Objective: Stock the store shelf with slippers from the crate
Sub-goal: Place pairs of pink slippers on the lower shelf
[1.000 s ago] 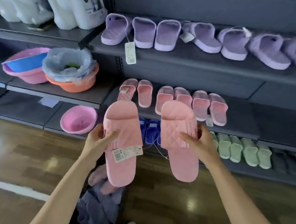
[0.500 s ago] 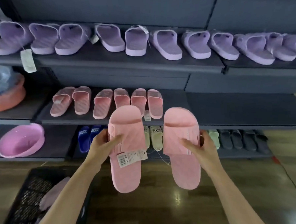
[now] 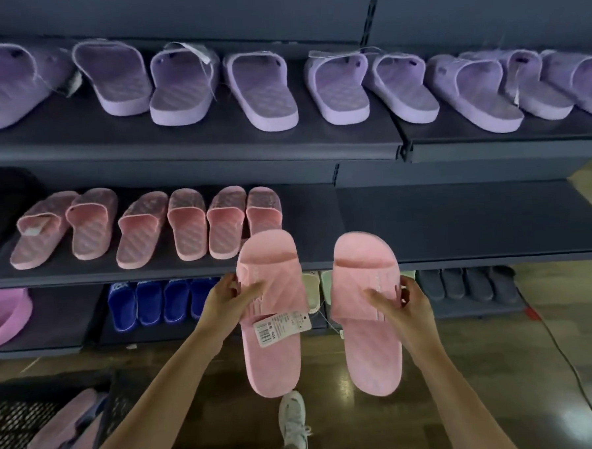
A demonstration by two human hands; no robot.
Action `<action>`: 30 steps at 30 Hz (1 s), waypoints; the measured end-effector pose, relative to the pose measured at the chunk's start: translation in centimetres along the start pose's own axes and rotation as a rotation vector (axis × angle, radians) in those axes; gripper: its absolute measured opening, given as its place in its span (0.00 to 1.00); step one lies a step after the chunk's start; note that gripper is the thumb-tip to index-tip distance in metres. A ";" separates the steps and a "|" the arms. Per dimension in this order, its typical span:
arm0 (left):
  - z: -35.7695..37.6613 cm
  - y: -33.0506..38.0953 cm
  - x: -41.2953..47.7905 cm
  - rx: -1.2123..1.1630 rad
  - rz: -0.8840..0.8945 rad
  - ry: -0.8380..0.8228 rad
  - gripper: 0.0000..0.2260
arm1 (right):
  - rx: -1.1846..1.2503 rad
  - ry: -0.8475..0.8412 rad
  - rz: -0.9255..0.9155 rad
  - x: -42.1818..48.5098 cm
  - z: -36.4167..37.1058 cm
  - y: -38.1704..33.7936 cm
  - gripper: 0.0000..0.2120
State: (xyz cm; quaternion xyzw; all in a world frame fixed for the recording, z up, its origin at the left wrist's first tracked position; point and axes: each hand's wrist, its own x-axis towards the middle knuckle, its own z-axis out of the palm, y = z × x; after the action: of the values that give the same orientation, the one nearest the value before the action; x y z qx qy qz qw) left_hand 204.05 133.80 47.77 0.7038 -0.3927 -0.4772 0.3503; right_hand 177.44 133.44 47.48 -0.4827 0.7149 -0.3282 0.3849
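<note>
My left hand (image 3: 229,298) grips a pink slipper (image 3: 275,356) by its strap, and a white barcode tag (image 3: 281,324) hangs from it. My right hand (image 3: 399,299) grips a second pink slipper (image 3: 370,354) the same way. Both slippers hang toes up in front of the middle shelf (image 3: 459,222), just right of a row of several pink slippers (image 3: 143,225). The black mesh crate (image 3: 13,421) sits on the floor at lower left, with pink and purple slippers (image 3: 65,432) inside.
Purple slippers (image 3: 260,89) fill the top shelf. The bottom shelf carries blue slippers (image 3: 154,302), pale green ones and dark grey ones (image 3: 469,284). A pink basin (image 3: 1,318) sits at far left. A cable (image 3: 569,364) runs over the wooden floor. My white shoe (image 3: 293,420) is below.
The view has swung right along the shelves and moved closer. Both hands have carried the pink slippers up toward the bare part of the middle shelf. The crate now lies at lower left.
</note>
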 end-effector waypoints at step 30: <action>16.0 -1.1 29.3 0.264 0.206 0.123 0.27 | 0.051 -0.059 0.228 31.1 10.4 6.1 0.21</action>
State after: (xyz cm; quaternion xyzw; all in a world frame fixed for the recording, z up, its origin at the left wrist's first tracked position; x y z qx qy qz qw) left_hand 196.02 106.44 30.42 0.7275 -0.4999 -0.3392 0.3251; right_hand 176.43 105.08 30.06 -0.3976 0.7450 -0.2862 0.4527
